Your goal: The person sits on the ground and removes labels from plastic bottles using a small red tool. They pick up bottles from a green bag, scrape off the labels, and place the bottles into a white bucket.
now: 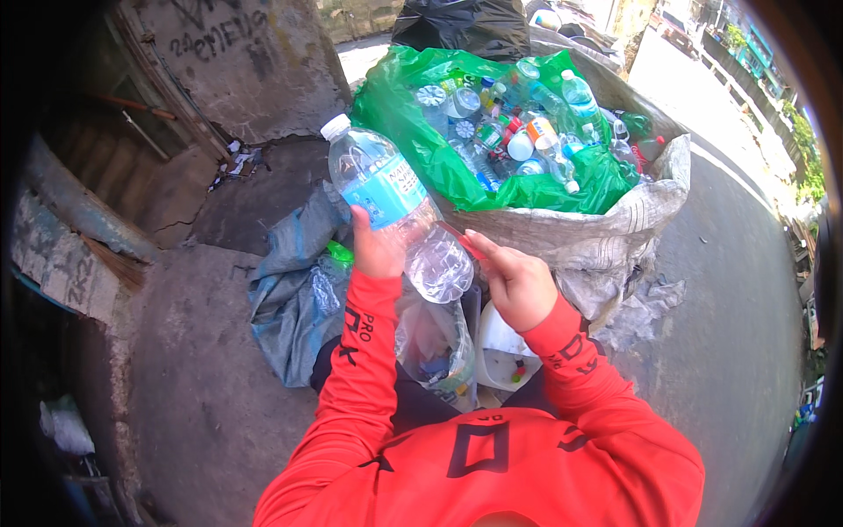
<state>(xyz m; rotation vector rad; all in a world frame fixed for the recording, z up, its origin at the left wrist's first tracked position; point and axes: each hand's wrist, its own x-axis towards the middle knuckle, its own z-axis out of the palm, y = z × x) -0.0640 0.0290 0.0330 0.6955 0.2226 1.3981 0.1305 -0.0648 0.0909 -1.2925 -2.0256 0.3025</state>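
A large clear plastic bottle [382, 189] with a light blue label and a white cap tilts up to the left in front of me. My left hand [376, 248] is wrapped round its left side, thumb up beside the label. On the other side, my right hand [518, 285] pinches a thin red tool [462, 239], which reaches toward the bottle's lower half. The tool's far end is hidden or too blurred to make out, so its kind and whether it touches the bottle cannot be told. Below the bottle, a clear plastic bag [430, 338] with small pieces inside stands between my legs.
A white tub [502, 364] with a few coloured caps stands beside that bag. Ahead, a big woven sack [580, 233] lined with green plastic [386, 101] is heaped with bottles. A grey-blue sack [294, 255] lies at left; a black bag [461, 31] stands behind.
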